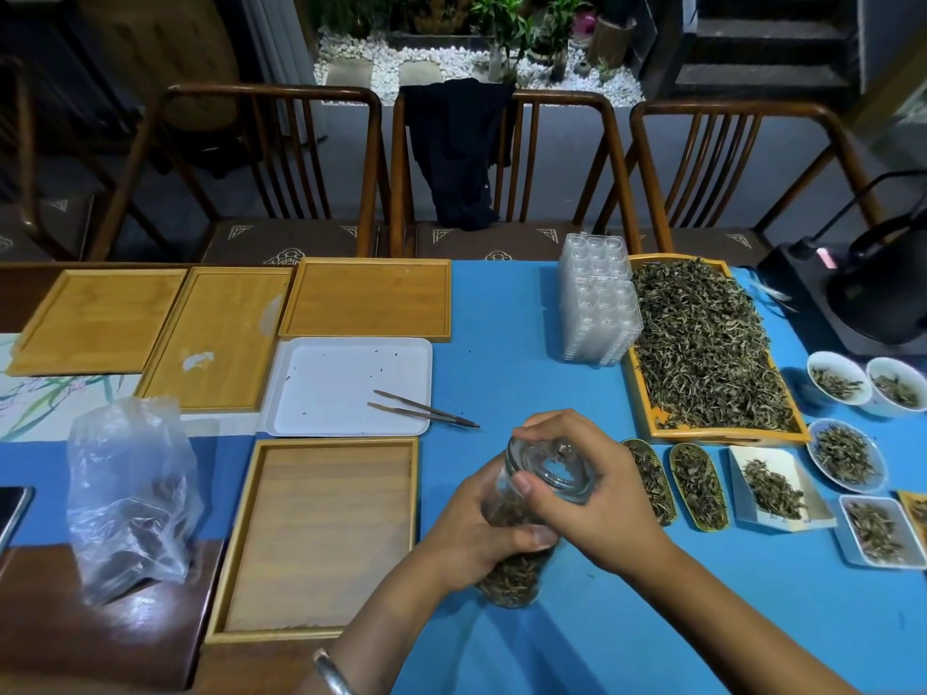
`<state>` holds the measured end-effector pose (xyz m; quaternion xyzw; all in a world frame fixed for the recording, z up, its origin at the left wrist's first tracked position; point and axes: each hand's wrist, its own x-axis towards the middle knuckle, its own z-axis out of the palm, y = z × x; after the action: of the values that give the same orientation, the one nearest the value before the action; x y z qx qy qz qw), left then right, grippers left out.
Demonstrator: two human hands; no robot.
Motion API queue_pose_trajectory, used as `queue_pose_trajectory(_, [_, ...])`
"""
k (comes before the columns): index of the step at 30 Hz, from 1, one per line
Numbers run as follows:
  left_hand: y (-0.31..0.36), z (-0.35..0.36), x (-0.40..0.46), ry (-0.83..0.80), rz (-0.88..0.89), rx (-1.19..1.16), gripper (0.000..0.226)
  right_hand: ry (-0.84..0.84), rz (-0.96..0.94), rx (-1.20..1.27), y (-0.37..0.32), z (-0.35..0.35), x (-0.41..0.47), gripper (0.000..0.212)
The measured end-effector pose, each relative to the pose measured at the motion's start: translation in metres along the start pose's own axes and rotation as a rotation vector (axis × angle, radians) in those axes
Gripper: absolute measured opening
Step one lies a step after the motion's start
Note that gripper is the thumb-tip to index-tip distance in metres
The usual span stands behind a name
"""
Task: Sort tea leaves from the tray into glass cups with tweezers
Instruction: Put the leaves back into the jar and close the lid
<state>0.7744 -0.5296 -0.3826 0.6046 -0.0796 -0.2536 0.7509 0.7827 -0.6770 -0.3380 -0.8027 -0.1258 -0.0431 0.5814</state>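
A glass jar [511, 579] partly filled with dark tea leaves is held tilted above the blue cloth. My left hand [466, 534] wraps around its body. My right hand [587, 489] grips the clear glass lid [552, 469] at the jar's mouth. Brown tweezers [421, 411] lie across the right edge of a white tray [351, 363], untouched. An orange tray [727, 436] heaped with tea leaves [702, 343] sits at the right.
Several wooden trays lie left, one [321, 534] close to my left arm. A clear plastic bag [130, 499] stands far left. Stacked plastic cup holders [597, 303] sit by the orange tray. Small dishes of leaves [845, 456] and a black kettle [883, 293] fill the right.
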Motion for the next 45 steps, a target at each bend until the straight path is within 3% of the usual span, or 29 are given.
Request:
queue_pose_trajectory(3, [-0.002, -0.001, 0.0, 0.026, 0.01, -0.014, 0.05, -0.075, -0.004, -0.046, 0.0, -0.003, 0.006, 0.035])
queue_pose_trajectory(5, [-0.001, -0.004, 0.002, 0.048, 0.011, 0.014, 0.054, -0.116, 0.024, 0.035, 0.001, -0.004, 0.01, 0.051])
queue_pose_trajectory(8, [0.007, -0.009, 0.008, 0.066, 0.008, 0.109, 0.055, 0.003, 0.126, 0.39, 0.006, -0.008, 0.012, 0.087])
queue_pose_trajectory(10, [0.01, -0.012, 0.011, 0.072, 0.028, 0.127, 0.057, 0.096, 0.142, 0.452, 0.013, -0.01, 0.007, 0.094])
queue_pose_trajectory(14, [0.012, -0.02, 0.017, 0.13, 0.029, 0.067, 0.065, 0.037, 0.232, 0.323, 0.037, -0.013, -0.021, 0.075])
queue_pose_trajectory(18, [0.013, -0.027, 0.022, 0.168, 0.0, -0.028, 0.067, -0.099, 0.3, 0.105, 0.048, 0.014, -0.041, 0.081])
queue_pose_trajectory(22, [0.015, -0.032, 0.028, 0.181, -0.01, -0.013, 0.064, 0.093, 0.333, 0.136, 0.043, 0.049, -0.029, 0.061])
queue_pose_trajectory(25, [0.019, -0.042, 0.032, 0.165, -0.013, 0.075, 0.068, 0.151, 0.35, 0.18, 0.045, 0.053, -0.027, 0.06])
queue_pose_trajectory(31, [0.024, -0.032, 0.047, -0.034, -0.045, 0.101, 0.08, 0.257, 0.369, 0.15, 0.036, 0.027, -0.043, 0.064])
queue_pose_trajectory(34, [0.029, 0.001, 0.058, -0.184, -0.038, 0.121, 0.074, 0.372, 0.401, 0.091, 0.026, 0.003, -0.064, 0.067])
queue_pose_trajectory(41, [0.063, 0.158, 0.086, -0.538, 0.106, 0.331, 0.057, 0.793, 0.419, -0.054, -0.01, -0.087, -0.133, 0.065])
queue_pose_trajectory(45, [0.077, 0.272, 0.084, -0.759, 0.148, 0.342, 0.061, 1.032, 0.398, -0.102, -0.043, -0.156, -0.192, 0.064])
